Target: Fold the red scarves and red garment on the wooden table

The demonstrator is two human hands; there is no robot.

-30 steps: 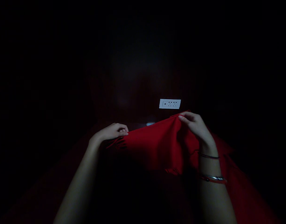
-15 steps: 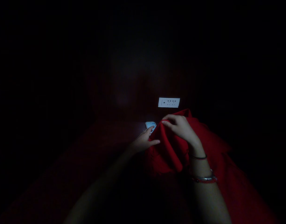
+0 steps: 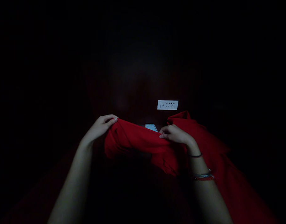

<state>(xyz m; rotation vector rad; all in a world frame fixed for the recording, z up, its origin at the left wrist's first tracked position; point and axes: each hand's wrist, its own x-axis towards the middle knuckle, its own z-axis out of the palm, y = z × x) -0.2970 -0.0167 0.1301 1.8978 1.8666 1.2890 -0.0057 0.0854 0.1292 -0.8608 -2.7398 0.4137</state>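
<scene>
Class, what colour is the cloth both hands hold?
The cloth is plain red; head view.

The red cloth [image 3: 139, 140] is soft and bright red. It is bunched up and full of folds. One part is pulled into a thick band that runs from side to side in the air. The left hand [image 3: 99, 127] grips its left end and the right hand [image 3: 175, 135] pinches it near the middle. The rest hangs down and spreads away to the right, into the dark
</scene>
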